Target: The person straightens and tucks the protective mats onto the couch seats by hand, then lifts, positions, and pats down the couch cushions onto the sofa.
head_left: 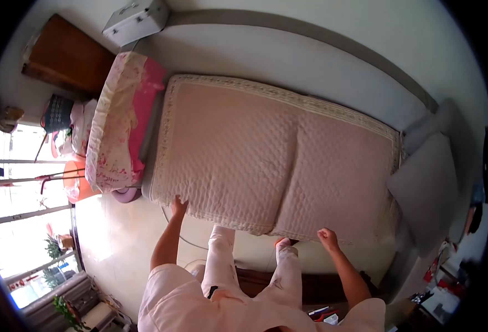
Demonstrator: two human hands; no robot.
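A pale pink quilted cover (238, 149) with a patterned cream border lies over the sofa seat, with a crease running across it right of the middle. At its front left edge is my left hand (179, 206), its fingers apart and nothing seen in them. My right hand (327, 238) is near the front edge on the right, fingers curled; whether it pinches the border is too small to tell.
Grey cushions (426, 182) lean at the sofa's right end. A pink and cream floral cloth (116, 127) drapes the left armrest. Behind it are a silver case (136, 22) and a brown wooden panel (69, 55). An orange container (78, 180) stands by the window.
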